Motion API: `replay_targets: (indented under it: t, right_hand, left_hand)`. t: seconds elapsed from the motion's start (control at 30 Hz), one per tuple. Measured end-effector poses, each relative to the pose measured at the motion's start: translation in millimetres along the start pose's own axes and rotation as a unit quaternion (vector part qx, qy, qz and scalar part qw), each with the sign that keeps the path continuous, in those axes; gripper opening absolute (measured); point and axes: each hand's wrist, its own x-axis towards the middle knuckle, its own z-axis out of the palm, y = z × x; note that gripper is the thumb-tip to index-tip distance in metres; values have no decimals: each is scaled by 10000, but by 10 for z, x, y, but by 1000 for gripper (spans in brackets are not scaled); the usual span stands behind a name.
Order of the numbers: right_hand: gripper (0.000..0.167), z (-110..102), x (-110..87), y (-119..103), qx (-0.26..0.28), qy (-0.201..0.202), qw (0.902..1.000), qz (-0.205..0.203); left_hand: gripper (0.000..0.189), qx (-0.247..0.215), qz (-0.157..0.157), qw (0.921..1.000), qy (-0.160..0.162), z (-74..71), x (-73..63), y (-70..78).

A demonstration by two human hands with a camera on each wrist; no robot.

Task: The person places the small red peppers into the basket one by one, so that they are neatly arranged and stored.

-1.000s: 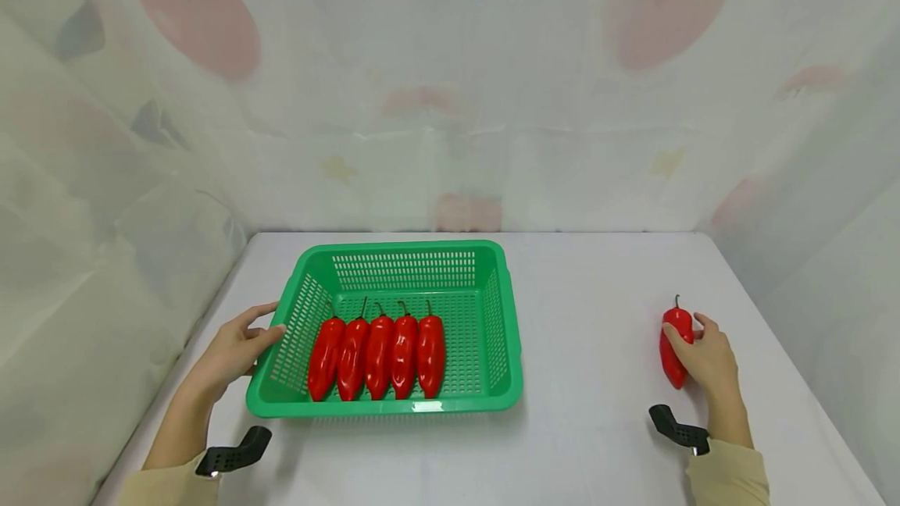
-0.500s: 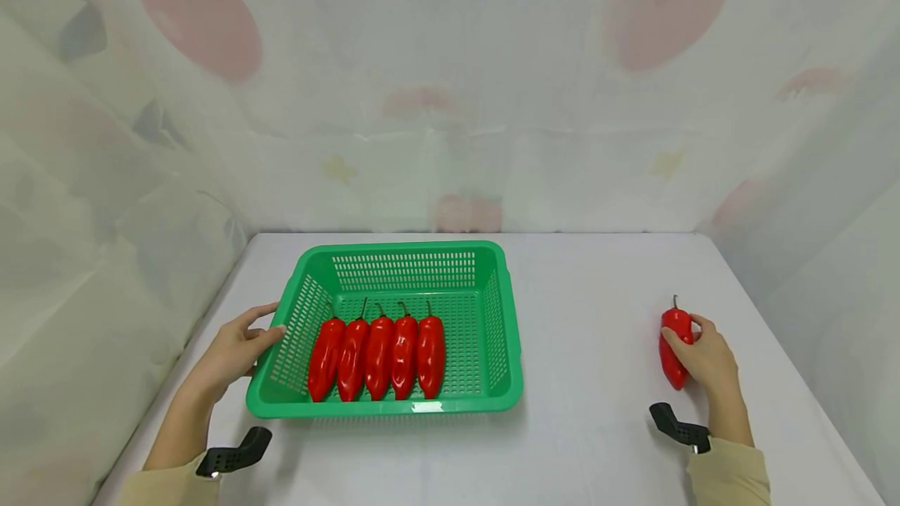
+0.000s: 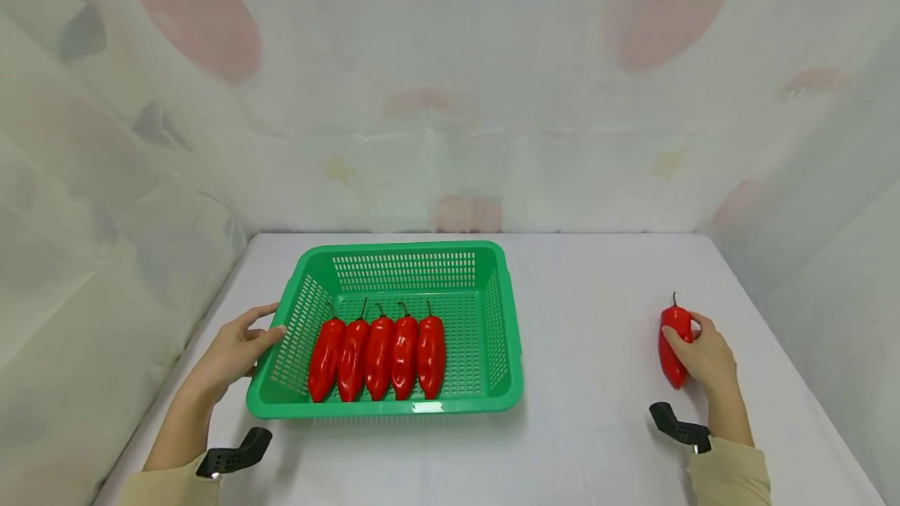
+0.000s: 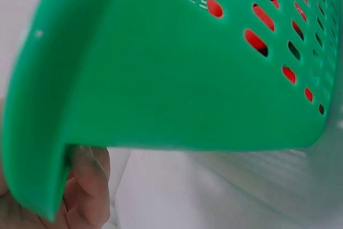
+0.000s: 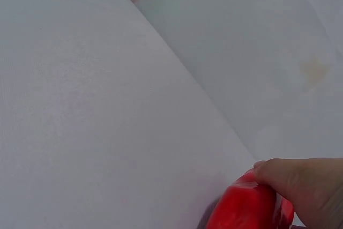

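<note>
A green plastic basket [image 3: 464, 408] with slotted walls stands on the left half of the table. Inside it several red peppers [image 3: 378, 358] lie side by side, stems toward the far wall. My left hand [image 3: 228, 350] grips the basket's left rim, thumb on top; in the left wrist view its curled fingers [image 4: 88, 186] show under the rim. Far to the right, my right hand [image 3: 708, 354] pinches a single red pepper [image 3: 671, 369] between thumb and fingers, its stem pointing away from me. The right wrist view shows the thumb [image 5: 284, 175] pressed on that glossy red pepper.
The white table [image 3: 583, 318] spreads between the basket and the right hand. A pale patterned curtain [image 3: 450, 100] hangs behind the table's back edge and along both sides. A black wrist mount [image 3: 678, 428] sits on each wrist.
The right thumb and fingers have settled around the single pepper, which has shifted very slightly left and away from me. The left hand and the basket have stayed still.
</note>
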Motion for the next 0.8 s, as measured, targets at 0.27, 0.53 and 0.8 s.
replay_targets:
  t: [0.27,0.53,0.8]
  right_hand:
    - [72,-4,-14,-94,5,158,9999,-48]
    - [73,20,23,-207,13,45,9997,-234]
    - [73,59,2,-394,269,-195,9984,-462]
  left_hand:
    - [68,-10,-23,10000,8,1,2,-4]
    - [67,-18,16,10000,-25,-20,-2,11]
    - [68,-107,48,9999,-62,-27,-1,-2]
